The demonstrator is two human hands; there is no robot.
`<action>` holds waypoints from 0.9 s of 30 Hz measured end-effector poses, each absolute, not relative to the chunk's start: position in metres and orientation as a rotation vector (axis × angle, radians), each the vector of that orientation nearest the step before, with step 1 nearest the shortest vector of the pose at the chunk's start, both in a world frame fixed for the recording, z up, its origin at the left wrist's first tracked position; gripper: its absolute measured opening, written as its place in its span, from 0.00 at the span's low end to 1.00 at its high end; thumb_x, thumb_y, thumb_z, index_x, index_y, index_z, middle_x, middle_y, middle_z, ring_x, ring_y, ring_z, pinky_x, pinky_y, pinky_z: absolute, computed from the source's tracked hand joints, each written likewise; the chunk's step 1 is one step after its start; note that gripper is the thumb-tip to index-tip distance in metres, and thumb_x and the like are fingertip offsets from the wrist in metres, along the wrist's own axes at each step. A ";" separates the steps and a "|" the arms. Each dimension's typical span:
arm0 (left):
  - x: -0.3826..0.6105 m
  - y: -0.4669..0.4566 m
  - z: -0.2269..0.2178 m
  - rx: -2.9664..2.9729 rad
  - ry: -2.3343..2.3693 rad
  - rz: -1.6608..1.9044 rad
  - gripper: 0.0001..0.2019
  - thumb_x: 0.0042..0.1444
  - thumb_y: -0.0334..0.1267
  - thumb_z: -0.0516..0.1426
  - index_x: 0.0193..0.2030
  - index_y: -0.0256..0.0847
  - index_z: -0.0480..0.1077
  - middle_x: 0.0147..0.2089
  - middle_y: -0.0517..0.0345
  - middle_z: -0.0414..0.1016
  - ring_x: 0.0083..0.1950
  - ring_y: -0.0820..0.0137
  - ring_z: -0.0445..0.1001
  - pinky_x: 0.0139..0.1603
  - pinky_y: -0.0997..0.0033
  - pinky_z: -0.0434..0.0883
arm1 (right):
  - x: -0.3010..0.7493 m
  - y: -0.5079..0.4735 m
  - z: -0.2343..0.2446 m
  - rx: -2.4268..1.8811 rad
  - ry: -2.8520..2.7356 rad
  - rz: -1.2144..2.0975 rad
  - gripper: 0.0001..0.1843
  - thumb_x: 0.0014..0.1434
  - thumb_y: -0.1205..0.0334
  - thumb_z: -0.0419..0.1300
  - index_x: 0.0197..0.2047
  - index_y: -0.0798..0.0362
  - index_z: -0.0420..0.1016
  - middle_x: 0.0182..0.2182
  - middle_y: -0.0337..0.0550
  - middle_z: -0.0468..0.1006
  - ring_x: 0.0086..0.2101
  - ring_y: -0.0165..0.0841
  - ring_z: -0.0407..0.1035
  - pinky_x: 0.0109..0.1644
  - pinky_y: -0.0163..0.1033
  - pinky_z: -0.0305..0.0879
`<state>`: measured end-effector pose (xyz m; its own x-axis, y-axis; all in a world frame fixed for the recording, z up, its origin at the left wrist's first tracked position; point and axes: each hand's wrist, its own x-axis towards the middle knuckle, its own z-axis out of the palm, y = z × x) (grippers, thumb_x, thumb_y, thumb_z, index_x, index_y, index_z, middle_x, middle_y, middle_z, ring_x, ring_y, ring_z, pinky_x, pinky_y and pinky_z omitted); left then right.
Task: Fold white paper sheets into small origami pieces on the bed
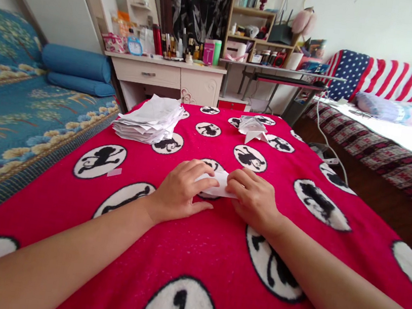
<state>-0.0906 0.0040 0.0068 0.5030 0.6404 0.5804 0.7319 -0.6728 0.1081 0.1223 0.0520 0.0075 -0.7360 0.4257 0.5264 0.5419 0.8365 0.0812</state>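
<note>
A small folded piece of white paper [217, 180] lies between my hands on the red cloth [177, 252]. My left hand [185, 190] curls over its left end, with the thumb stretched along the cloth below. On the right end, my right hand [253, 197] presses with bent fingers, its thumb mostly hidden. Both hands rest low, close to the cloth. Farther off, to the left, sits a stack of white paper sheets [151, 120]. A few folded paper pieces [252, 129] stand together at the far right.
A small pale scrap [114, 172] lies on the cloth at left. Beyond the table stand a white dresser [201, 82] with bottles and a desk [279, 71] with shelves. A blue-covered sofa [44, 106] flanks the left, a bed [395, 145] the right. A white cable [327, 136] hangs beside the bed.
</note>
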 end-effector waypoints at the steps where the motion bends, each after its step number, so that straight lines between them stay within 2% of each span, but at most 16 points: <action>1: -0.091 0.005 0.005 -2.628 -1.231 -0.860 0.17 0.53 0.46 0.61 0.47 0.41 0.71 0.49 0.49 0.72 0.51 0.60 0.68 0.53 0.57 0.66 | 0.123 0.051 0.007 -0.715 -2.538 -0.282 0.09 0.54 0.74 0.52 0.31 0.52 0.71 0.34 0.44 0.75 0.35 0.34 0.64 0.36 0.37 0.57; 5: -0.093 0.009 -0.004 -2.736 -1.317 -0.801 0.10 0.58 0.38 0.56 0.45 0.40 0.73 0.45 0.52 0.74 0.48 0.65 0.70 0.50 0.63 0.68 | 0.126 0.047 0.008 -0.771 -2.592 -0.068 0.07 0.51 0.72 0.55 0.32 0.52 0.71 0.33 0.44 0.75 0.36 0.34 0.66 0.36 0.36 0.57; 8: -0.095 0.013 -0.007 -2.752 -1.339 -0.875 0.08 0.59 0.32 0.54 0.42 0.41 0.75 0.44 0.54 0.75 0.47 0.67 0.71 0.50 0.65 0.68 | 0.129 0.046 0.009 -0.831 -2.573 0.127 0.06 0.53 0.70 0.56 0.33 0.53 0.72 0.34 0.43 0.75 0.36 0.33 0.68 0.37 0.35 0.58; 12: -0.098 0.019 -0.009 -2.754 -1.452 -1.106 0.07 0.60 0.35 0.55 0.38 0.39 0.75 0.38 0.55 0.77 0.41 0.69 0.73 0.44 0.69 0.69 | 0.130 0.051 0.008 -1.002 -2.473 0.319 0.07 0.57 0.64 0.56 0.29 0.53 0.73 0.31 0.41 0.74 0.30 0.30 0.66 0.33 0.34 0.57; 15: -0.101 0.024 -0.011 -2.679 -1.563 -1.221 0.07 0.60 0.36 0.55 0.36 0.38 0.74 0.35 0.56 0.76 0.36 0.71 0.72 0.39 0.71 0.68 | 0.129 0.057 0.005 -1.142 -2.380 0.381 0.08 0.56 0.61 0.57 0.27 0.54 0.72 0.28 0.40 0.73 0.28 0.29 0.65 0.31 0.34 0.57; 18: -0.103 0.028 -0.014 -2.559 -1.671 -1.223 0.05 0.57 0.34 0.57 0.38 0.39 0.74 0.35 0.57 0.75 0.35 0.71 0.72 0.37 0.72 0.68 | 0.127 0.059 0.003 -1.219 -2.319 0.374 0.07 0.54 0.61 0.58 0.26 0.54 0.71 0.28 0.41 0.73 0.28 0.30 0.65 0.31 0.34 0.57; 21: -0.105 0.029 -0.017 -2.490 -1.756 -1.167 0.08 0.54 0.34 0.59 0.42 0.39 0.73 0.35 0.57 0.74 0.35 0.70 0.71 0.38 0.71 0.68 | 0.124 0.058 0.003 -1.294 -2.294 0.332 0.06 0.52 0.61 0.59 0.25 0.53 0.70 0.30 0.41 0.73 0.29 0.30 0.66 0.31 0.34 0.56; 24: -0.104 0.029 -0.018 -2.453 -1.811 -1.120 0.11 0.52 0.34 0.60 0.44 0.40 0.72 0.36 0.58 0.72 0.35 0.70 0.70 0.38 0.71 0.68 | 0.121 0.056 0.004 -1.404 -2.267 0.286 0.04 0.50 0.61 0.61 0.30 0.52 0.71 0.33 0.40 0.75 0.30 0.31 0.67 0.31 0.34 0.55; 27: -0.104 0.029 -0.017 -2.416 -1.858 -1.088 0.10 0.53 0.33 0.59 0.44 0.41 0.72 0.37 0.58 0.72 0.36 0.70 0.71 0.39 0.71 0.68 | 0.121 0.056 0.006 -1.501 -2.228 0.317 0.13 0.48 0.60 0.63 0.39 0.49 0.71 0.33 0.37 0.77 0.32 0.32 0.68 0.30 0.34 0.54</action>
